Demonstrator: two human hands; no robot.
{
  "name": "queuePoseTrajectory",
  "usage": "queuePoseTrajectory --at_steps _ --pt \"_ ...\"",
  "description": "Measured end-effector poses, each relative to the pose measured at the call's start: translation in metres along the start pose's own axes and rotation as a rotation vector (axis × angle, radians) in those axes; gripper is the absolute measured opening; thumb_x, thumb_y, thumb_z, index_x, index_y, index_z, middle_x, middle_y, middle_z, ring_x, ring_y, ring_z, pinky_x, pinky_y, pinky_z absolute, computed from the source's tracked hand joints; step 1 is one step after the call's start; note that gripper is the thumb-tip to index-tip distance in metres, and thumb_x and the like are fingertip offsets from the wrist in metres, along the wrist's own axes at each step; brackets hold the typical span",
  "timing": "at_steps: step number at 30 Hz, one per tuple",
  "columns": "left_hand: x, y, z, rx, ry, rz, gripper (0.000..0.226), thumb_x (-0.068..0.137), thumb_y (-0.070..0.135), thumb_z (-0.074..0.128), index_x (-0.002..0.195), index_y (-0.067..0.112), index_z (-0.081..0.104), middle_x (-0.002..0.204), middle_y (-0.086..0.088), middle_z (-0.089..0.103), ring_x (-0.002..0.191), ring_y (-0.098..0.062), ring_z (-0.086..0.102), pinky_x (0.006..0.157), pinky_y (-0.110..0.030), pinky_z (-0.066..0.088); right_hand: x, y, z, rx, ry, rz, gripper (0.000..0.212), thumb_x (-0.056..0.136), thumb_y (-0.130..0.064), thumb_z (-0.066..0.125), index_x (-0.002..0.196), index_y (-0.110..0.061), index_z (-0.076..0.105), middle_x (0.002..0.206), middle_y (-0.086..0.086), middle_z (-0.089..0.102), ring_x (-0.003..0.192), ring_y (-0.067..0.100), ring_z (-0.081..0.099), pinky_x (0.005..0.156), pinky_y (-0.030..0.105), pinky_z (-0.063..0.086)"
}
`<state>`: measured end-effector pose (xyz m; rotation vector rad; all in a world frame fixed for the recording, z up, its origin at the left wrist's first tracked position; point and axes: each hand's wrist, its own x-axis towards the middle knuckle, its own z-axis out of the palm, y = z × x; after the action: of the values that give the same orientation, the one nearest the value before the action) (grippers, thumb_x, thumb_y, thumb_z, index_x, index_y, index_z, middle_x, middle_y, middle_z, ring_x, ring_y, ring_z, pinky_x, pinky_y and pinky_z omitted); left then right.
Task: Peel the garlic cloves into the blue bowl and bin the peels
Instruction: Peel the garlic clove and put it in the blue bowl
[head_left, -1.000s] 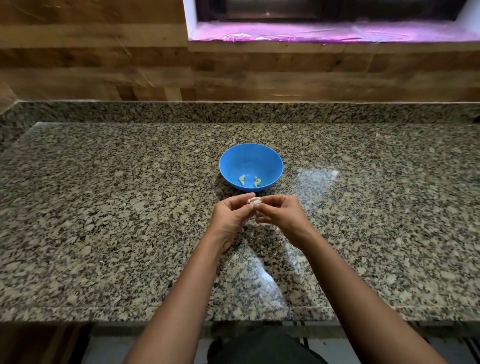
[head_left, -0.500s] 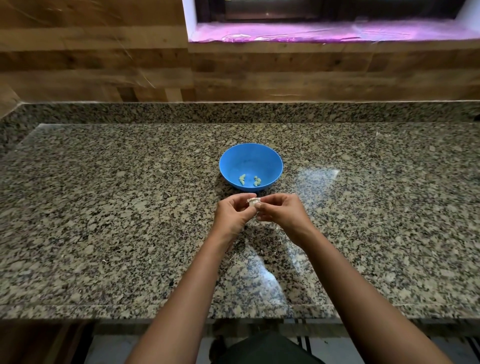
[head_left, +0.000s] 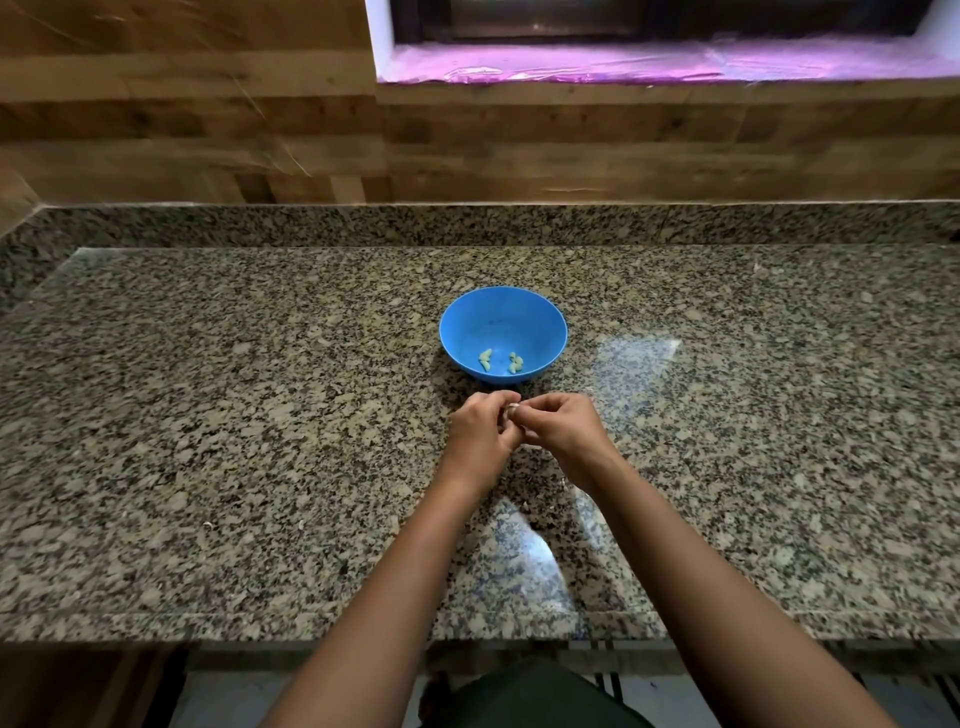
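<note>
Pinching clove (head_left: 513, 408): left hand (head_left: 480, 435), right hand (head_left: 563, 428), near bowl (head_left: 498, 319).

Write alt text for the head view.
The left hand and right hand pinch a garlic clove between them over a granite counter, just on the near side of a blue bowl holding a few peeled cloves. A wood-patterned wall stands behind.

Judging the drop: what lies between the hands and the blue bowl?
Head view: only a narrow strip of bare granite counter separates the blue bowl from the left hand and right hand.
</note>
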<state>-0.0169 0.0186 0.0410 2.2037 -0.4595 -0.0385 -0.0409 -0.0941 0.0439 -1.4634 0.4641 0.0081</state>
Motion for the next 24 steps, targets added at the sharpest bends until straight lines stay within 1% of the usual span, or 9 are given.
queuePoseTrajectory --at_steps 5,7,9,10,11,13,17,20,24 --pt "0.003 -0.002 0.002 0.024 -0.017 -0.003 0.033 0.092 0.010 0.054 0.125 0.007 0.057 0.119 -0.013 0.057 0.104 -0.019 0.056 0.082 -0.017 0.043 0.000 -0.002 -0.001 0.051 -0.014 0.020 0.011 0.081 0.002 0.065 0.071 0.000 0.067 0.065 0.010 0.068 0.063 0.018 0.066 0.067 0.027 0.056" --pt "0.004 -0.004 0.001 -0.018 -0.003 -0.033 0.030 0.092 0.008 0.054 0.121 0.006 0.060 0.114 -0.012 0.060 0.096 -0.016 0.058 0.077 -0.015 0.047 -0.002 -0.003 -0.002 0.117 -0.028 0.046 0.010 0.083 0.003 0.063 0.073 0.002 0.065 0.066 0.011 0.067 0.060 0.017 0.065 0.060 0.023 0.055" --pt "0.006 -0.008 -0.002 -0.107 0.023 -0.105 0.025 0.090 0.005 0.056 0.113 0.005 0.064 0.102 -0.009 0.066 0.079 -0.012 0.060 0.064 -0.012 0.050 -0.003 -0.004 -0.002 0.173 -0.060 0.070 0.005 0.083 0.004 0.062 0.078 0.004 0.064 0.068 0.012 0.067 0.057 0.016 0.065 0.058 0.021 0.055" --pt "0.008 -0.009 -0.003 -0.168 0.021 -0.147 0.023 0.089 0.005 0.059 0.110 0.006 0.066 0.098 -0.006 0.067 0.075 -0.011 0.062 0.062 -0.015 0.053 -0.004 -0.005 -0.003 0.200 -0.081 0.079 0.003 0.082 0.004 0.063 0.080 0.005 0.064 0.069 0.013 0.068 0.057 0.016 0.065 0.058 0.022 0.056" --pt "0.009 -0.011 -0.004 -0.239 0.011 -0.191 0.022 0.087 0.007 0.062 0.109 0.008 0.066 0.097 -0.006 0.068 0.076 -0.013 0.064 0.066 -0.023 0.057 -0.004 -0.005 -0.004 0.227 -0.094 0.088 0.002 0.082 0.004 0.063 0.081 0.005 0.064 0.069 0.013 0.068 0.058 0.016 0.066 0.060 0.022 0.057" --pt "0.010 -0.013 -0.005 -0.413 -0.031 -0.286 0.026 0.084 0.011 0.067 0.110 0.008 0.066 0.098 -0.006 0.069 0.086 -0.018 0.067 0.076 -0.034 0.058 -0.002 -0.006 -0.006 0.282 -0.098 0.123 0.004 0.082 0.004 0.062 0.084 0.007 0.064 0.072 0.015 0.069 0.059 0.018 0.067 0.060 0.023 0.057" --pt "0.010 -0.016 -0.010 -0.715 -0.127 -0.413 0.035 0.082 0.004 0.068 0.116 -0.001 0.061 0.106 -0.014 0.067 0.095 -0.020 0.065 0.080 -0.026 0.055 0.002 -0.006 -0.010 0.360 -0.096 0.198 0.007 0.085 0.006 0.057 0.088 0.011 0.061 0.077 0.020 0.067 0.059 0.021 0.067 0.057 0.024 0.058" --pt "0.010 -0.020 -0.013 -0.752 -0.116 -0.422 0.031 0.082 -0.006 0.063 0.113 -0.005 0.061 0.105 -0.018 0.068 0.089 -0.020 0.066 0.078 -0.026 0.055 0.001 -0.006 -0.010 0.340 -0.122 0.211 0.008 0.086 0.004 0.056 0.085 0.009 0.062 0.077 0.019 0.069 0.061 0.021 0.067 0.061 0.025 0.058" --pt "0.011 -0.023 -0.013 -0.800 -0.087 -0.429 0.028 0.081 -0.005 0.066 0.109 -0.005 0.063 0.099 -0.016 0.069 0.081 -0.017 0.067 0.071 -0.023 0.056 0.001 -0.008 -0.007 0.308 -0.173 0.216 0.009 0.082 0.002 0.062 0.089 0.006 0.064 0.079 0.015 0.071 0.069 0.022 0.066 0.067 0.027 0.057"
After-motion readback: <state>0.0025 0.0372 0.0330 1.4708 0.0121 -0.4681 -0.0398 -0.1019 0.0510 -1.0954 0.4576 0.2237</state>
